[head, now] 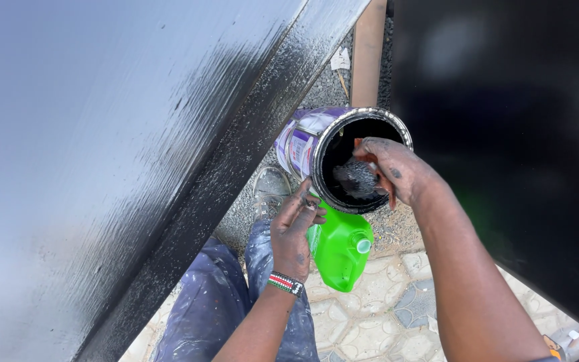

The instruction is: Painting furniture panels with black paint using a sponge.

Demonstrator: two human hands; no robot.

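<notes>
Tilted purple-labelled paint can, black inside, open mouth toward the camera; perhaps a paint-soaked sponge within.

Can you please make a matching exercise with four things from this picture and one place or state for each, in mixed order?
Things:
1. paint can
2. green jug
3. left hand
4. right hand

Places or states:
A. on the paved ground, below the can
B. tilted, open mouth facing the camera, black inside
C. fingers at the can's mouth, on a dark paint-soaked pad
D. holds the can's lower rim, beaded band at the wrist

Pairs: 1-B, 2-A, 3-D, 4-C
</notes>
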